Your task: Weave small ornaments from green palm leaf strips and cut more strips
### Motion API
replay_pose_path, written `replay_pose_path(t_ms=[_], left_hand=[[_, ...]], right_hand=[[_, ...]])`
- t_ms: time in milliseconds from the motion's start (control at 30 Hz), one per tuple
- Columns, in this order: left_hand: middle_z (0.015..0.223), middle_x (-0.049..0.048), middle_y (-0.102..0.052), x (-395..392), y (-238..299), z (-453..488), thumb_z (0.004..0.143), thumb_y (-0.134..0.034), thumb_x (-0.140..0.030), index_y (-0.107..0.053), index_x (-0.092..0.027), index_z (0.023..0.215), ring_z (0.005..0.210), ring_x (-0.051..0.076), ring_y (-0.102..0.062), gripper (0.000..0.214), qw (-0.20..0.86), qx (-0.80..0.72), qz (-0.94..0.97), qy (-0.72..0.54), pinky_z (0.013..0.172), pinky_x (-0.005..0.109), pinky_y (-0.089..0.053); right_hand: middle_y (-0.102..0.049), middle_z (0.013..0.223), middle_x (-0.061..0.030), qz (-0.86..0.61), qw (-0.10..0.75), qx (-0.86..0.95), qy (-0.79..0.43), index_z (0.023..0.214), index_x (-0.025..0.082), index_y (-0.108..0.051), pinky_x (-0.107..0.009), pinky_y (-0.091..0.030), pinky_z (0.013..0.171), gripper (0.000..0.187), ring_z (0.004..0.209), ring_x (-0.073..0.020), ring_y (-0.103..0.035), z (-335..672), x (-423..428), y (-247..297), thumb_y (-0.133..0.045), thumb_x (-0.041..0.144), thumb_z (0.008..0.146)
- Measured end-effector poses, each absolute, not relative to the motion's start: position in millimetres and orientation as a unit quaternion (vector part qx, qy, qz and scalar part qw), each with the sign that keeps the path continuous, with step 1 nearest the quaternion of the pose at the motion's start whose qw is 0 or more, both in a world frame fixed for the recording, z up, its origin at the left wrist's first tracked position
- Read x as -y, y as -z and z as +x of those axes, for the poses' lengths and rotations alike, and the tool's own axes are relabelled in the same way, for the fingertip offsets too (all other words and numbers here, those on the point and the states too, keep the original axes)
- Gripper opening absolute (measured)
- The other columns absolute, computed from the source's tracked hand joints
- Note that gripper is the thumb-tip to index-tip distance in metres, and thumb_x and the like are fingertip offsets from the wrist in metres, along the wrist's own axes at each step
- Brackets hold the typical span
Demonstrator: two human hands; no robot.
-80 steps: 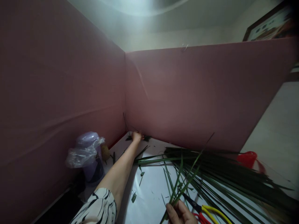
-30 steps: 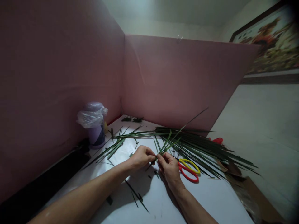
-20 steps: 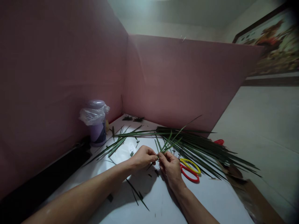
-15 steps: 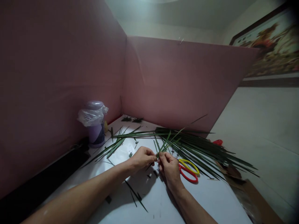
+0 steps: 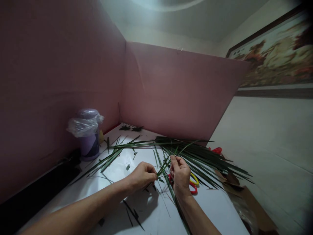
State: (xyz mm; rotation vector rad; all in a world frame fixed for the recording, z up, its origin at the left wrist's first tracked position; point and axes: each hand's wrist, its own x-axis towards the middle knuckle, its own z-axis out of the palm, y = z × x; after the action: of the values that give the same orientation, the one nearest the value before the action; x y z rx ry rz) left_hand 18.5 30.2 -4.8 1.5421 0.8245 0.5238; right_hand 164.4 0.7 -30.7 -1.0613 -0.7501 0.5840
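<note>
My left hand (image 5: 146,175) is closed, thumb and fingertips pinching the lower end of several narrow green leaf strips (image 5: 163,168), which fan up and to the right. To the right of it, my right hand (image 5: 181,174) is closed as well, its fingertips pinching at the upper part of a strip. Scissors (image 5: 194,179) with one yellow and one red handle loop lie on the table, partly hidden behind my right hand. Beyond both hands spreads a pile of long dark green leaves (image 5: 200,155).
Cut leaf bits (image 5: 133,213) are scattered over the white table (image 5: 212,210). A purple container (image 5: 90,143) wrapped in clear plastic stands at the left. Two small dark leaf pieces (image 5: 132,128) lie at the back, before pink panels (image 5: 171,91). A red object (image 5: 216,150) shows behind the pile.
My hands have moved apart. The right one has slid up along the strips and now covers more of the scissors, while the left keeps its pinch. The whole view has shifted slightly.
</note>
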Motion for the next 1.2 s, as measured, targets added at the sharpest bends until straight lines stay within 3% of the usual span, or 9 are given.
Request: replay_pose_path(t_ms=[533, 900, 1200], left_hand=[[0.034, -0.0025, -0.047, -28, 6, 16, 0.056, -0.046, -0.012, -0.049, -0.016, 0.049, 0.026, 0.007, -0.031, 0.008, 0.599, -0.414, 0.659, -0.188, 0.03, 0.018, -0.021], [0.034, -0.0034, -0.046, -27, 5, 16, 0.06, -0.048, -0.012, -0.05, -0.015, 0.049, 0.026, 0.006, -0.033, 0.012, 0.636, -0.379, 0.623, -0.253, 0.029, 0.018, -0.021], [0.033, -0.0058, -0.044, -23, -4, 15, 0.064, -0.047, -0.011, -0.05, -0.014, 0.053, 0.026, 0.006, -0.032, 0.012, 0.641, -0.37, 0.613, -0.276, 0.03, 0.018, -0.022]], right_hand=[[-0.052, 0.058, 0.0054, -0.486, 0.792, 0.334, -0.157, 0.072, 0.017, -0.051, -0.017, -0.029, 0.036, 0.027, 0.04, -0.0042, -0.039, 180, 3, 19, -0.066, 0.039, 0.069], [-0.063, 0.078, -0.0039, -0.539, 0.68, 0.497, -0.003, 0.097, 0.018, -0.058, -0.024, -0.044, 0.051, 0.02, 0.052, -0.0103, -0.051, 155, 21, 22, -0.055, 0.028, 0.081], [-0.065, 0.09, -0.0054, -0.485, 0.616, 0.618, 0.06, 0.097, 0.021, -0.062, -0.029, -0.05, 0.068, 0.02, 0.077, -0.0179, -0.061, 161, 23, 33, -0.056, 0.015, 0.078]])
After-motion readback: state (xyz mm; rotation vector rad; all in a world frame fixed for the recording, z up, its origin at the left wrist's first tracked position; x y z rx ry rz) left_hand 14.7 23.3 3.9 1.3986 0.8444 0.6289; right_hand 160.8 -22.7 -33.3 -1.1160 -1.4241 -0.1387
